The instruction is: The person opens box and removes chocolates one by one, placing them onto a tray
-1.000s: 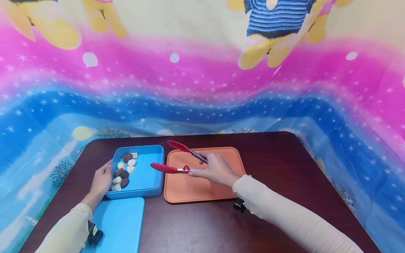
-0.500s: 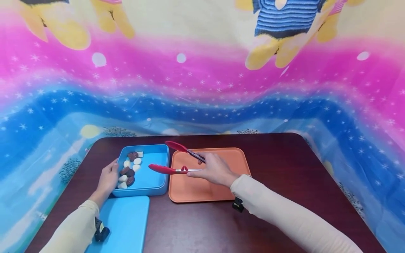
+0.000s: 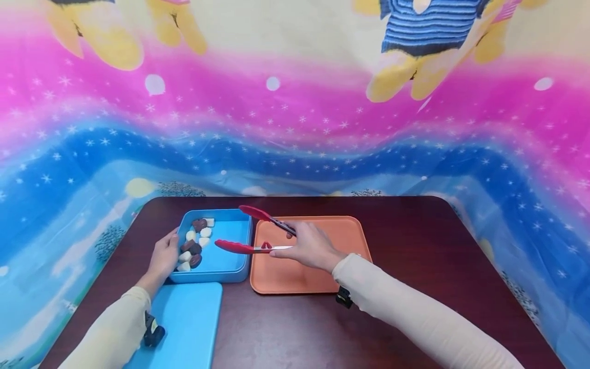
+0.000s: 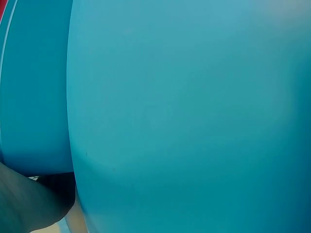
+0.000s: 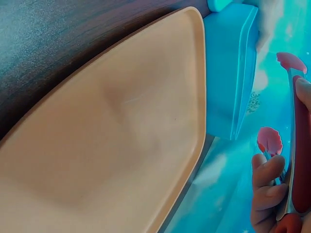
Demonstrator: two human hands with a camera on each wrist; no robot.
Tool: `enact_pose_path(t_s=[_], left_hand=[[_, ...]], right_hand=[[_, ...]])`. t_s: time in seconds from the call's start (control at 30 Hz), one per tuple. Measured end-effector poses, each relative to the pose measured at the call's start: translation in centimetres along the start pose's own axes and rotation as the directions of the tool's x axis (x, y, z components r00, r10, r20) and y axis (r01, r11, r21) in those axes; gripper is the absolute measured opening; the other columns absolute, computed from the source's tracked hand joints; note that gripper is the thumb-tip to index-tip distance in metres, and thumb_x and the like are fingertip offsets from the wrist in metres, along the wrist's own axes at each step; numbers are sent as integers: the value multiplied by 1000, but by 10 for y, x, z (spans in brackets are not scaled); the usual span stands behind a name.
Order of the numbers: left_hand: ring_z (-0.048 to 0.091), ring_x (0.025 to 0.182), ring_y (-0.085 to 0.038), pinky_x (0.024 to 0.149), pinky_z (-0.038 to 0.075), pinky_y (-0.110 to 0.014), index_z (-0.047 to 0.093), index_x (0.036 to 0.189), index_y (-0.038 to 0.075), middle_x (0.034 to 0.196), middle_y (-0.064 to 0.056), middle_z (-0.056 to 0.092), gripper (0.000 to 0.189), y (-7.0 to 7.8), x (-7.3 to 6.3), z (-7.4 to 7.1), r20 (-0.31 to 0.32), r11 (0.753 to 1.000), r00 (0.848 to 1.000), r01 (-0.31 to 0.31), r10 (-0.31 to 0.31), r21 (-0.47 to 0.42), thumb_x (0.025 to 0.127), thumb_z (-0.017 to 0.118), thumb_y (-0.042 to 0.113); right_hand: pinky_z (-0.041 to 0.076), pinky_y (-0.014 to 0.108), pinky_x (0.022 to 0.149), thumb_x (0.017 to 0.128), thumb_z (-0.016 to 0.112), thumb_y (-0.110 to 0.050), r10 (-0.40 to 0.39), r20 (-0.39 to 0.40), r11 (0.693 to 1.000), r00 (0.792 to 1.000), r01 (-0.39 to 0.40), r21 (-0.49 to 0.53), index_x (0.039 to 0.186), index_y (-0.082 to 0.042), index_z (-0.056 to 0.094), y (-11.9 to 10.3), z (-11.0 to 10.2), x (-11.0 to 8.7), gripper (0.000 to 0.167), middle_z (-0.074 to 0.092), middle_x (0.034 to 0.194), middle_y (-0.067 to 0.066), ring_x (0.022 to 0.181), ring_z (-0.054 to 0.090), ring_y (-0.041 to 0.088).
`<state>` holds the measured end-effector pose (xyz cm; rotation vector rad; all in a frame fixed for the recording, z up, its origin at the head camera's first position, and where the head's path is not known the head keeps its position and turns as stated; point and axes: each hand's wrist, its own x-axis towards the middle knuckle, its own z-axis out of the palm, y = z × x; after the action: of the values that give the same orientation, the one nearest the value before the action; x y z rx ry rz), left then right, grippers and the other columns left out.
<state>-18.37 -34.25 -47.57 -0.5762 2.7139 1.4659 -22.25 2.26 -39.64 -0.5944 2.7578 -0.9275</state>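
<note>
My right hand [image 3: 314, 247] holds red-tipped metal tongs [image 3: 237, 247]. The tong arms are spread apart with nothing between them. One tip is over the blue box [image 3: 209, 277], the other near its back right rim. In the right wrist view, fingers curl round the tongs [image 5: 301, 145]. At the box's left outer wall, my left hand [image 3: 162, 259] touches the side; some fingers are hidden. Small brown and white chocolate-like pieces [image 3: 195, 248] lie along the left part of the box.
An orange tray [image 3: 295, 279] lies right of the box. A flat blue lid [image 3: 193, 318] lies in front of the box, beneath my left forearm. Everything rests on a dark red-brown table [image 3: 415, 256] with a printed cloth [image 3: 295, 128] behind.
The head view has turned slightly left, so the scene shifts right. The tongs have moved a little further left over the box. My left hand stays at the box's side.
</note>
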Motion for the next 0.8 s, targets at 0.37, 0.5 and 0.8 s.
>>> enact_pose_path(t_s=[0.37, 0.5, 0.8], left_hand=[[20, 153, -49, 121, 21, -68, 16, 162, 6, 166, -26, 21, 62, -1, 2, 0, -1, 1000, 1000, -20, 20, 16, 111, 14, 42], [20, 153, -48, 122, 21, -66, 16, 162, 6, 166, -25, 20, 64, 0, 2, -1, 1, 1000, 1000, -1, 1, 17, 111, 13, 45], [18, 153, -48, 125, 19, -62, 16, 161, 4, 165, -27, 20, 61, 1, 3, -5, 39, 1000, 999, 1, -2, 28, 111, 10, 39]], right_hand=[[50, 31, 57, 73, 85, -58, -53, 39, 998, 998, 55, -42, 125, -20, 68, -10, 6, 6, 67, 72, 100, 4, 70, 58, 18], [51, 30, 57, 72, 84, -61, -56, 54, 996, 997, 60, -73, 126, -22, 67, -15, 9, 7, 69, 71, 100, -1, 70, 59, 15], [50, 26, 62, 74, 81, -64, -113, 74, 977, 991, 125, -174, 139, -26, 61, -22, 18, 11, 77, 74, 114, 1, 79, 61, 10]])
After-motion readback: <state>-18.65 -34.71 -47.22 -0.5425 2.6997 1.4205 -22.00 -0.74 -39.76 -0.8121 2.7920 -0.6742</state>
